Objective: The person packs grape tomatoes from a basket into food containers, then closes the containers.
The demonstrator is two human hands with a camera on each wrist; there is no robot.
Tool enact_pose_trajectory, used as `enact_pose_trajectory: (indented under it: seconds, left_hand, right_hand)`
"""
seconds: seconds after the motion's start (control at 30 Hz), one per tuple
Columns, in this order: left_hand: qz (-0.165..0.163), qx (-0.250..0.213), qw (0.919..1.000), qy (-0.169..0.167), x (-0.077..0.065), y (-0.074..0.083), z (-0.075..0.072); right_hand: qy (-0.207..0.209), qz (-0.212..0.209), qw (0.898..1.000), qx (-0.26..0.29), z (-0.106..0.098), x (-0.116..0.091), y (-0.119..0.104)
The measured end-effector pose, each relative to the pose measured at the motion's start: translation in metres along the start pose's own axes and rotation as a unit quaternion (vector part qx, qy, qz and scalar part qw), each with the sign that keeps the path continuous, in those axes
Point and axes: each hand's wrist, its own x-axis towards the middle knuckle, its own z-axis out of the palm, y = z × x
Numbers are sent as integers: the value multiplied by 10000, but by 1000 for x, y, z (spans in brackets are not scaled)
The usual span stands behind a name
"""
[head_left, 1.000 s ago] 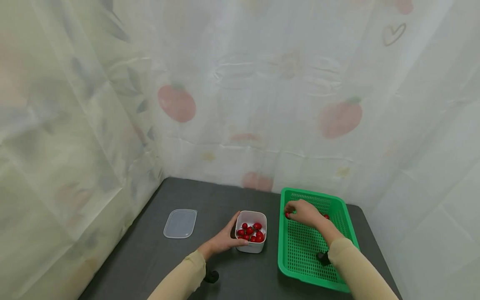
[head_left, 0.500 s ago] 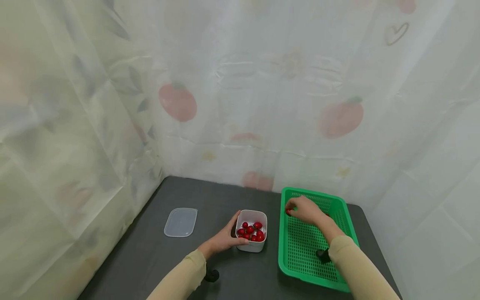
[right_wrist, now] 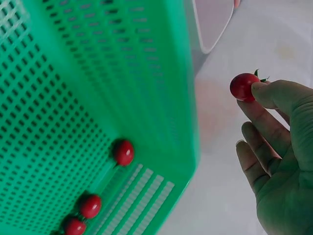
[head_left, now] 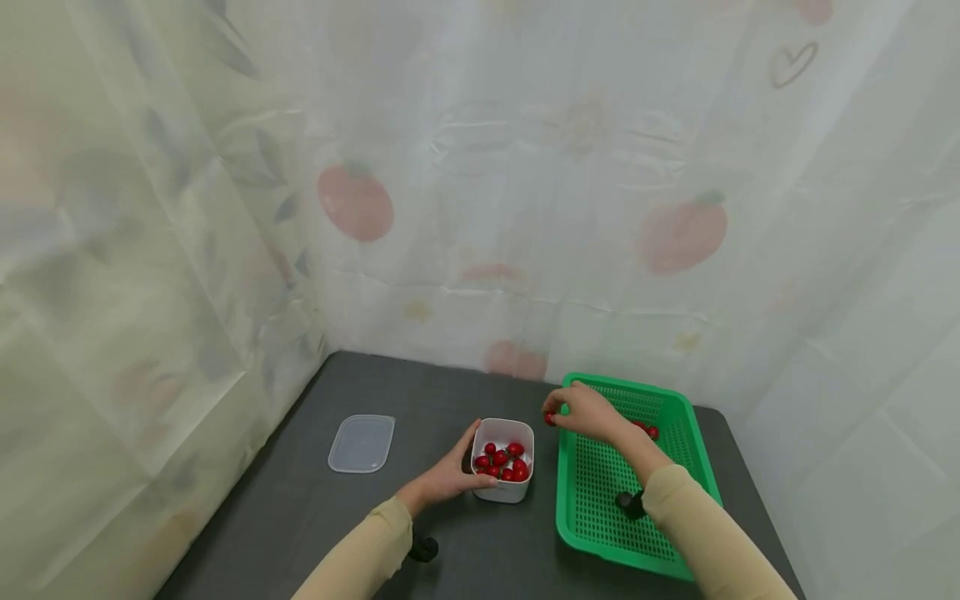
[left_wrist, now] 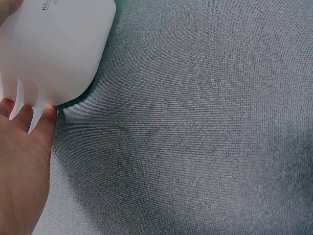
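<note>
A small white square container [head_left: 501,495] stands on the dark table with several red cherry tomatoes [head_left: 500,458] inside. My left hand [head_left: 447,478] grips it from the left, thumb along the near side and fingers round the far side. In the left wrist view, fingertips [left_wrist: 48,117] press against its pale wall. My right hand [head_left: 588,414] is over the left rim of the green basket [head_left: 588,533]. Between thumb and fingers it pinches a cherry tomato [right_wrist: 243,87] that has a bit of green stem. Several more tomatoes [right_wrist: 123,152] lie along the basket's far end.
A translucent square lid [head_left: 362,445] lies flat on the table [head_left: 300,521], left of the container. A patterned pale curtain [head_left: 487,208] hangs behind the table and along its sides. The basket's raised walls stand right of the container.
My right hand has lifted a cherry tomato from the basket's far left corner and moved left over the rim. My left hand stays on the container.
</note>
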Motion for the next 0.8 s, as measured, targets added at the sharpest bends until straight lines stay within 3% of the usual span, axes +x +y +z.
enact_pose_trajectory:
  seconds: [0.23,0.8]
  left_hand:
    - [21,-116,9999,-55,0,0,0]
    - [20,-323,9993,-203,-1,-1,0]
  right_hand:
    - [-58,-344,9994,-47,12,15,-20]
    - [-450,-502,9971,-340,36,31,-42]
